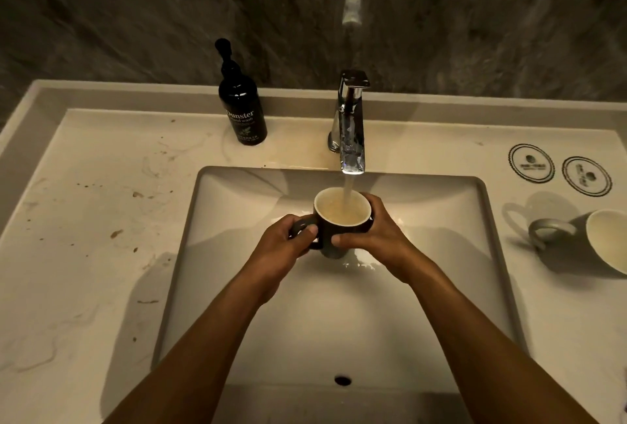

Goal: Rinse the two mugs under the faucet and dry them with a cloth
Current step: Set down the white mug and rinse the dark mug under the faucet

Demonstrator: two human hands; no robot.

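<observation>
I have the dark mug over the middle of the sink, upright, with the stream from the faucet falling into its far right side. My left hand has its grip curled round the handle, thumb laid on top, and my right hand wraps the body from the right, fingers round the far wall and thumb on the near face, so both grips are clenched on the same mug. It looks nearly full, the water inside pale and cloudy, so I judge this to be the first rinse of the first mug. To do it well I would keep the mug level until it brims, then tip it away from me and pour into the basin, turning it in the right hand so the stream sweeps the whole inner wall and the rim, and let water run over the outside too. A wet glazed body will be slippery (the handle grip is my real anchor), so I would not loosen the left hand while turning. The second mug lies tilted on the surface well to the right, below two round coasters, untouched. A soap bottle stands left of the faucet. I see no cloth anywhere in view.
</observation>
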